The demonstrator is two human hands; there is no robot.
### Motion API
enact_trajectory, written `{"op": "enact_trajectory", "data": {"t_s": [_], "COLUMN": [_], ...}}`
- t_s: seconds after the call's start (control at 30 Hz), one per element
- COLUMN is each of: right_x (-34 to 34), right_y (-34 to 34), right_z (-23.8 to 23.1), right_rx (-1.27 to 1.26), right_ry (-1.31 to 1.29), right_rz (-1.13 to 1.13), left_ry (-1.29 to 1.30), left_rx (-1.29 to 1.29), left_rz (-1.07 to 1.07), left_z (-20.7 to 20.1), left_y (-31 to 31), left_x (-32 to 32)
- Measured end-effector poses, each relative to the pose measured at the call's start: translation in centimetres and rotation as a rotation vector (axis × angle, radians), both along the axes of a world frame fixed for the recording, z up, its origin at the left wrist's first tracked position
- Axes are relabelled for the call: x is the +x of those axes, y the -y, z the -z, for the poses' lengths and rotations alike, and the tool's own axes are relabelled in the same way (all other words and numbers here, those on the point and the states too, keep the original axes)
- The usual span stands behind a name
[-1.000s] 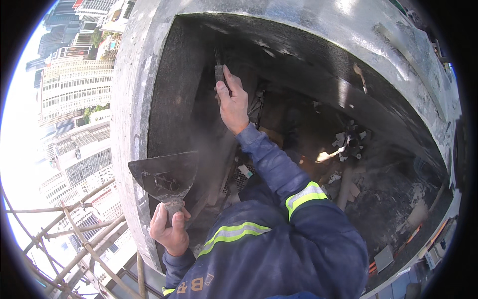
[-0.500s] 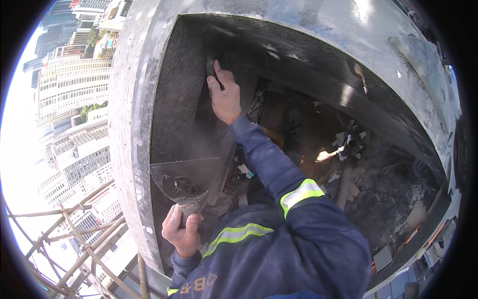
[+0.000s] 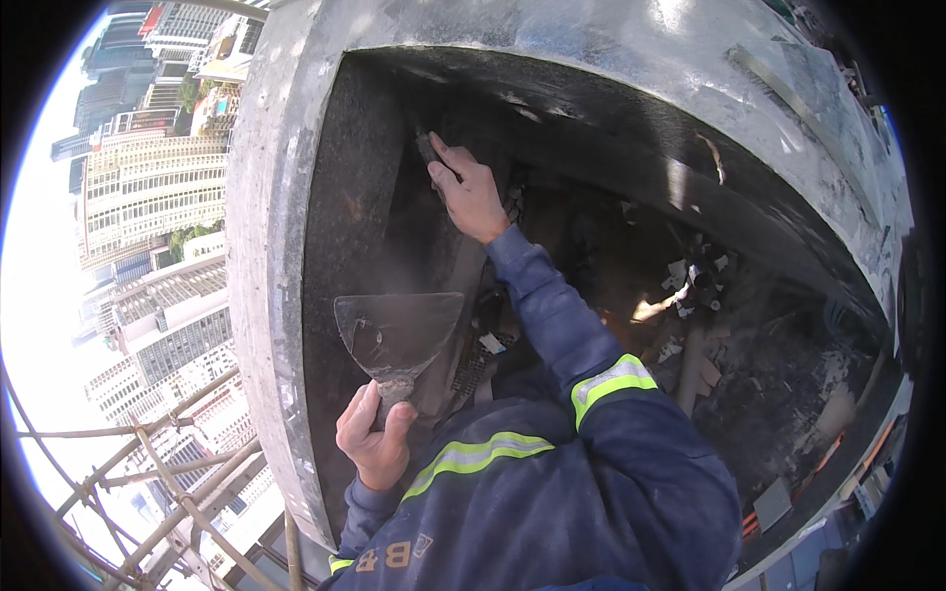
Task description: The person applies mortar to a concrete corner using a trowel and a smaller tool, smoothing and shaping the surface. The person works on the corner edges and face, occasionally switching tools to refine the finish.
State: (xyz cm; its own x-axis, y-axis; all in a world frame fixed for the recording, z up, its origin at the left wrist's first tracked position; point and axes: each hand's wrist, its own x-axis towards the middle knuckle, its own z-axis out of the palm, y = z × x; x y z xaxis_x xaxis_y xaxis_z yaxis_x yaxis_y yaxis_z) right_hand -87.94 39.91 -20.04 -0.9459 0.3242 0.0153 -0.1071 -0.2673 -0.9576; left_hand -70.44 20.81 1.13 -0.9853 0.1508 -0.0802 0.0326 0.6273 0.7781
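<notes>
My left hand point(image 3: 374, 438) is closed around the handle of a wide putty knife point(image 3: 404, 330), whose flared blade points up and away from me. Dust and a few crumbs mark the blade. Farther off, my right hand point(image 3: 471, 197) grips a narrow dark grey tool point(image 3: 427, 148), its fingers pressed along one side. That tool lies near the dark inner wall surface point(image 3: 345, 187), close to the far corner; shadow and dust hide its exact kind and whether it touches the wall.
A pale concrete edge point(image 3: 266, 286) frames the dark recess. Past it on the left are bamboo scaffold poles point(image 3: 163, 463) and tall buildings point(image 3: 158, 187) far below. Rubble and scraps point(image 3: 690, 286) lie at the right, with a grey board point(image 3: 774, 504) near the lower right.
The putty knife has come up and to the right, its blade facing me more squarely. My right hand has shifted slightly right and nearer, with its tool tilted more.
</notes>
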Motion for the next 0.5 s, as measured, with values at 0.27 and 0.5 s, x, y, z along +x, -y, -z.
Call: {"op": "enact_trajectory", "data": {"t_s": [0.27, 0.5], "right_x": [1.2, -2.1], "right_y": [1.5, 5.7], "right_z": [0.4, 2.6], "right_rx": [0.024, 0.063], "right_ry": [-0.011, 0.017], "right_rz": [0.120, 0.280], "left_ry": [0.031, 0.019], "left_rx": [-0.022, -0.023], "left_rz": [-0.025, -0.084], "left_z": [0.1, 0.7], "left_y": [0.4, 1.4], "left_x": [0.8, 1.7]}}
